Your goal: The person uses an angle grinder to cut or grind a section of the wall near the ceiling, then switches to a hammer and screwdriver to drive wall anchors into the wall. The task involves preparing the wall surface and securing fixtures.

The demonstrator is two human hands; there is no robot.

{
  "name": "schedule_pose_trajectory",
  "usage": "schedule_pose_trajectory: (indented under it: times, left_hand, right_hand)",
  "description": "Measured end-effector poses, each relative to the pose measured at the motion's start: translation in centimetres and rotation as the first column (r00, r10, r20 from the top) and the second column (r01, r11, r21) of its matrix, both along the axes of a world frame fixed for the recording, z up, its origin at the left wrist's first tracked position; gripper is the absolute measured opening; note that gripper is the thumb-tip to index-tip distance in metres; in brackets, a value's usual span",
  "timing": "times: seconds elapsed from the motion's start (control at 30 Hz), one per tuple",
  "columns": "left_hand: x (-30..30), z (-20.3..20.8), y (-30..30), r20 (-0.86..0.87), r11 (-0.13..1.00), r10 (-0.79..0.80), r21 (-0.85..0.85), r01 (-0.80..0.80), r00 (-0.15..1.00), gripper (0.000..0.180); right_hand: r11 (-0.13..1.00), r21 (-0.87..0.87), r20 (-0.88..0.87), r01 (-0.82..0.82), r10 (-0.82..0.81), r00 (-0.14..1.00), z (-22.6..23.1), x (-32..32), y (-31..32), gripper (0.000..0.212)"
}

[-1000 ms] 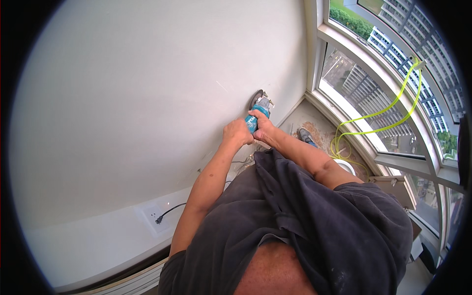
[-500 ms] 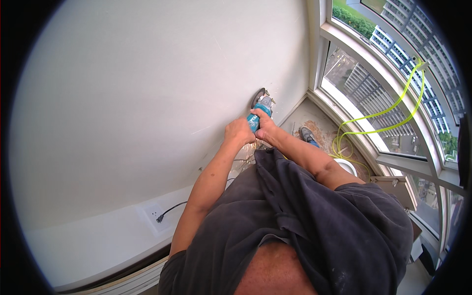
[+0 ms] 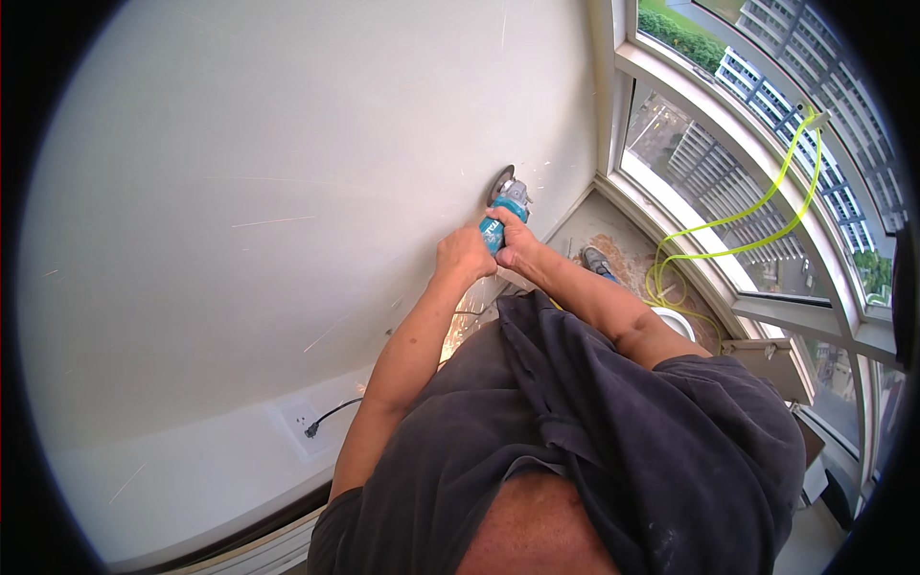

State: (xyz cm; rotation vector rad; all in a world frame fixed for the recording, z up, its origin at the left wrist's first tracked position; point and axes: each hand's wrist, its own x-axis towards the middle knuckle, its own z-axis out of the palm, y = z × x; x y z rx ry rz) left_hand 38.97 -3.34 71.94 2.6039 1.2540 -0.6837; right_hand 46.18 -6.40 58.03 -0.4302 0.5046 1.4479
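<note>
A teal angle grinder (image 3: 511,207) is held against the pale wall (image 3: 287,192), its dark disc (image 3: 500,184) edge-on at the wall surface. My left hand (image 3: 464,255) is closed around the rear of its body. Higher on the same body my right hand (image 3: 515,240) grips, its thumb lying across the teal casing. Sparks (image 3: 465,326) stream down below my hands, and single bright streaks fly across the wall. What the disc touches is too small to make out.
A black cord with a plug (image 3: 312,428) sits at a wall socket at lower left. Yellow-green cable (image 3: 728,254) hangs from the window frame to the floor at right. A shoe (image 3: 596,260) stands among debris near a white bucket (image 3: 675,324). Tall windows line the right side.
The sparks have grown denser below my hands and now spray farther over the wall. The grinder's head has shifted slightly left and up; both hands keep their grip.
</note>
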Motion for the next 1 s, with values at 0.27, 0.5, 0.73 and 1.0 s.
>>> schedule_pose_trajectory:
  times: [0.27,0.5,0.73,1.0]
  left_hand:
    - [-0.5,-0.3,-0.1,-0.059,0.998,0.035,-0.044,-0.037,0.998,0.056]
    - [-0.8,-0.8,-0.2,-0.052,0.997,0.054,-0.052,-0.056,0.997,0.058]
    - [-0.3,-0.4,-0.1,-0.021,0.999,0.025,-0.031,-0.026,0.999,0.053]
    - [-0.2,-0.2,-0.3,-0.008,0.999,0.031,-0.026,-0.031,0.999,0.052]
  right_hand:
    - [0.996,-0.003,-0.096,-0.091,0.09,0.991,-1.8,-0.9,0.1,0.038]
    - [0.998,-0.034,-0.042,-0.043,0.042,0.998,-1.2,-1.1,-0.5,0.036]
    - [0.999,0.022,-0.048,-0.038,0.039,0.998,-1.2,-0.3,-0.1,0.032]
    - [0.999,0.016,-0.021,-0.032,0.032,0.999,-0.9,-0.2,-0.2,0.031]
